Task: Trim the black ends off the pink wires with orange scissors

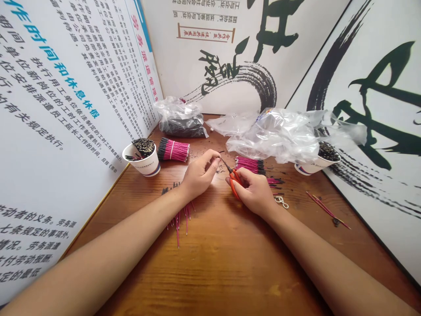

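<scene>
My right hand [256,189] is closed around the orange handles of a pair of scissors [234,181]. Their dark blades point up and left, toward the fingertips of my left hand [199,173]. Thumb and forefinger of that hand are pinched together on a thin dark piece, too small to name, close to the blade tips. Under my left wrist lie loose pink wires [178,230] with dark ends, partly hidden by the forearm. Just behind my right hand sits a bundle of pink wires [249,164] with black ends.
A tied wire bundle [174,150] stands by a paper cup [146,167] at left. Another cup [312,166] is at right, beneath clear plastic bags [276,136]. A bag of black material [182,125] sits at the back. Loose wires [324,206] lie at right. Printed panels enclose the table.
</scene>
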A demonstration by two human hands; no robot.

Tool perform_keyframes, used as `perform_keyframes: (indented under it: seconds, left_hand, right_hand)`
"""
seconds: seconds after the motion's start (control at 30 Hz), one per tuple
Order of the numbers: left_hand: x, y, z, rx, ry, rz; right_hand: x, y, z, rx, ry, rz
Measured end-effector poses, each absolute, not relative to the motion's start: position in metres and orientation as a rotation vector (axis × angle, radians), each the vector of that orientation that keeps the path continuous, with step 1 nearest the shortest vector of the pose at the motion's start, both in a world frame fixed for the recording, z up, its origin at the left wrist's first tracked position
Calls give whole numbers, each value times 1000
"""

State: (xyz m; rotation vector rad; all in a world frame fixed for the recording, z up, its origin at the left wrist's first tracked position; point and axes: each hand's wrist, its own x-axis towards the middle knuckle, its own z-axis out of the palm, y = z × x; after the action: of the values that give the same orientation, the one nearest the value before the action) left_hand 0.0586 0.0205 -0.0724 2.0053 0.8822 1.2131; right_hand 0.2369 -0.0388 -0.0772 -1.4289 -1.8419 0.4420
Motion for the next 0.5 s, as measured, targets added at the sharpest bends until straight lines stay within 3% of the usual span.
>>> perform_keyframes:
  seconds: [0.5]
  left_hand:
    - [60,20,-69,2019,865,1270]
  right_hand:
    - [237,-39,-78,-1434,-1832,421]
